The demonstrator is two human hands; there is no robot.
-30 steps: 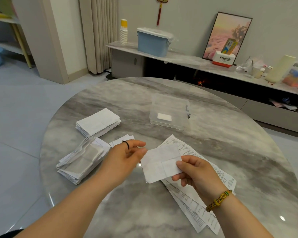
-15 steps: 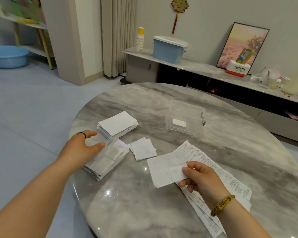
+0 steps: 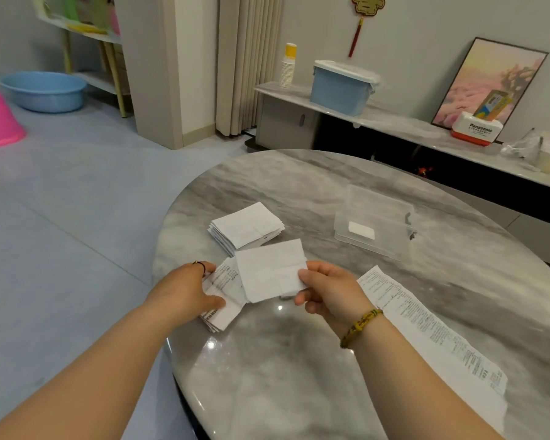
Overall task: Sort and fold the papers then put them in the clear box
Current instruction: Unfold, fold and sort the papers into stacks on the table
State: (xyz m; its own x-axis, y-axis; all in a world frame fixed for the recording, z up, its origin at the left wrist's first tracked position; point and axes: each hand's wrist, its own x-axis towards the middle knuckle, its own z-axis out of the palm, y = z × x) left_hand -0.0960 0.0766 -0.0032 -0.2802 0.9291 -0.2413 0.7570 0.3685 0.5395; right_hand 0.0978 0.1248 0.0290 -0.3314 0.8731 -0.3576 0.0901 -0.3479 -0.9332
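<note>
Round marble table point(image 3: 299, 376), grey floor point(image 3: 77, 217) beyond the left hand point(image 3: 185, 290), which grips a printed stack point(image 3: 223, 309). The right hand point(image 3: 331, 290), just beside, pinches a folded sheet point(image 3: 267, 268).

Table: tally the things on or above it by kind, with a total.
Paper stacks: 2 (far stack, near stack in left hand)
Long receipts pile: 1
Folded paper in right hand: 1
Clear box: 1
White piece in the box: 1
Total: 6

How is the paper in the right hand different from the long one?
The held paper is squarish, creased; the long paper is a narrow strip. The held paper looks blank; the long paper shows print. The right hand pinches the held paper; the long paper lies on the table. Both are white.
</note>
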